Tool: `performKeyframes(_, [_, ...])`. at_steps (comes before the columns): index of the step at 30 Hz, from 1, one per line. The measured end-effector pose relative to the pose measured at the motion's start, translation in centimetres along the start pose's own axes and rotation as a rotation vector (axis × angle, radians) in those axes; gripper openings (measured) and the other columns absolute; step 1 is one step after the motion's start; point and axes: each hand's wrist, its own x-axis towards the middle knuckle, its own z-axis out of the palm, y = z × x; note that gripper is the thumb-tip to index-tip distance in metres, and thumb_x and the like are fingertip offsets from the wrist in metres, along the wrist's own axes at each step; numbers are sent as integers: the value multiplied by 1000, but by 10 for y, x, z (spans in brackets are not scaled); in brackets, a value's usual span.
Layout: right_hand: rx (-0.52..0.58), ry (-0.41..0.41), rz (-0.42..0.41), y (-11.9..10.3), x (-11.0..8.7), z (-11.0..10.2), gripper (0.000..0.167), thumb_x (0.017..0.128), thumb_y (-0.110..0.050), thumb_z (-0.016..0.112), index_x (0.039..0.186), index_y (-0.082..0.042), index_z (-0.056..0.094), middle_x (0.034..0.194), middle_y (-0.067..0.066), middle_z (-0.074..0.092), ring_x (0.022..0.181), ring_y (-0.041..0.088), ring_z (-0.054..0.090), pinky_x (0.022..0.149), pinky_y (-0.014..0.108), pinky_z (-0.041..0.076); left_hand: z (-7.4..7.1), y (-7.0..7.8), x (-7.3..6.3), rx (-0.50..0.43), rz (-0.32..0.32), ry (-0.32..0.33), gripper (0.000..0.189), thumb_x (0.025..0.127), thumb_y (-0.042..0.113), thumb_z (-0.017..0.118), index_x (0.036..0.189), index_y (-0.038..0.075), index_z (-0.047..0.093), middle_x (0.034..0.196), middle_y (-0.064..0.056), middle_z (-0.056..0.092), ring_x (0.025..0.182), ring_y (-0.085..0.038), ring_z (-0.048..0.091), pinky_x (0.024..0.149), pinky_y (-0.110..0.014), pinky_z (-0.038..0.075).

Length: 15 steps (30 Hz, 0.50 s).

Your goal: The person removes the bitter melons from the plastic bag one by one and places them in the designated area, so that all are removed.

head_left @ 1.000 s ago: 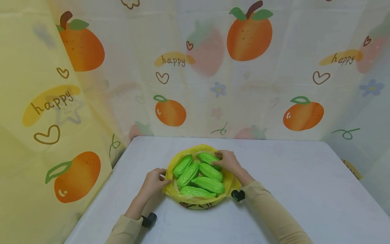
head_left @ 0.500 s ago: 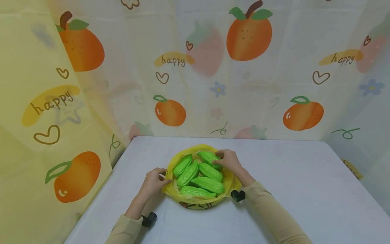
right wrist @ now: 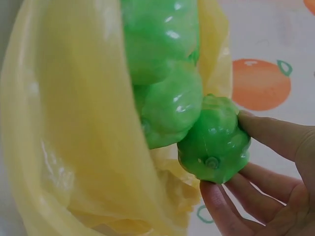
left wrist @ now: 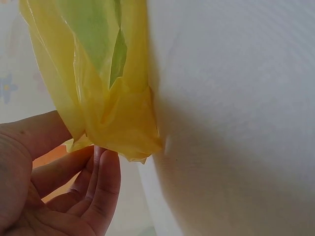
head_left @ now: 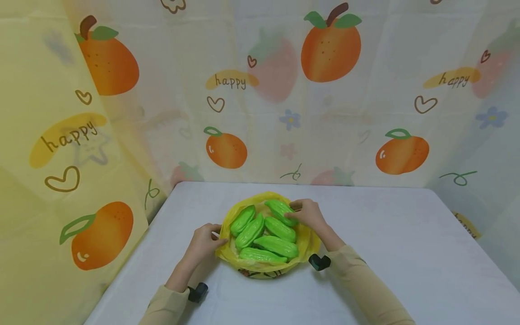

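A yellow plastic bag [head_left: 310,243] lies spread open around several green bitter melons [head_left: 276,246], with a patterned round base [head_left: 260,274] showing under its front edge. My left hand [head_left: 203,243] pinches the bag's left edge between thumb and fingers; the left wrist view shows the crumpled yellow film [left wrist: 118,123] there. At the bag's back right, my right hand [head_left: 307,214] grips the end of one bitter melon [right wrist: 216,140], thumb on one side and fingers on the other. That melon's far end still lies among the others.
A white-covered table [head_left: 386,253] carries the bag. Behind it hangs a fruit-printed cloth [head_left: 325,113], which continues along the left side [head_left: 48,194]. Small black devices [head_left: 197,292] sit at both wrists.
The right hand and the back-right bitter melon have shifted slightly to the right. The left hand stays at the bag's edge, and the view has turned a little.
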Motion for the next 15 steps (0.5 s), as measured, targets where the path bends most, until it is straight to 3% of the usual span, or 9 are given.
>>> performKeyframes(15, [33,29,17,0,-14,-20,48,81,-28,75,121,-4,64,118,14,66,105,30,64,87,40,53,1,0,-1,-18,-7,7,39,76,10,77,112,-1,67,104,-11,67,79,-17,62,58,-24,53])
